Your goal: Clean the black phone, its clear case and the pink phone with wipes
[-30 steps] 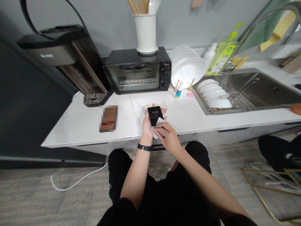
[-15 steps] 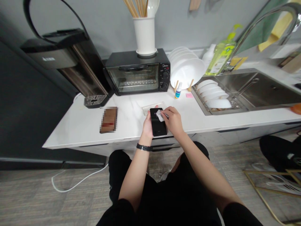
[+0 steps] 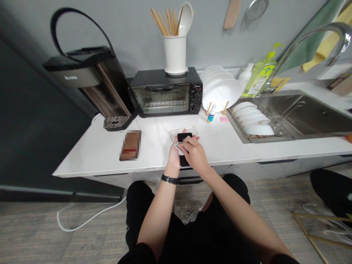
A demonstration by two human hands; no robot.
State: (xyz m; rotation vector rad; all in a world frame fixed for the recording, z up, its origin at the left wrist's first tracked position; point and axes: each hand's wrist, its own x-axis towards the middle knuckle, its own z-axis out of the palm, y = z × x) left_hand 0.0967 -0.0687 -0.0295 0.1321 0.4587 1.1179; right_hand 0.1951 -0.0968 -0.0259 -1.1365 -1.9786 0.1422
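My left hand (image 3: 173,157) holds a black phone (image 3: 184,160) from below, screen up, over the counter's front edge. Pinched in my right hand (image 3: 195,153) is a white cloth (image 3: 178,148), which lies against the phone's left side and covers part of the screen. Behind the phone, a clear case (image 3: 194,129) rests on the counter, partly hidden by my hands. A small spray bottle (image 3: 211,113) stands upright farther back, beside a pink pad (image 3: 224,119).
On the white counter (image 3: 90,154) lies a brown, pixelated item (image 3: 131,146). A drink machine (image 3: 110,91) and a toaster oven (image 3: 165,97) stand behind. To the right are racked plates (image 3: 222,91), a soap bottle (image 3: 258,79) and a sink (image 3: 310,113) with bowls.
The view has shifted, so the counter items appear lower. My right hand has moved the cloth from the screen's upper right to its left edge.
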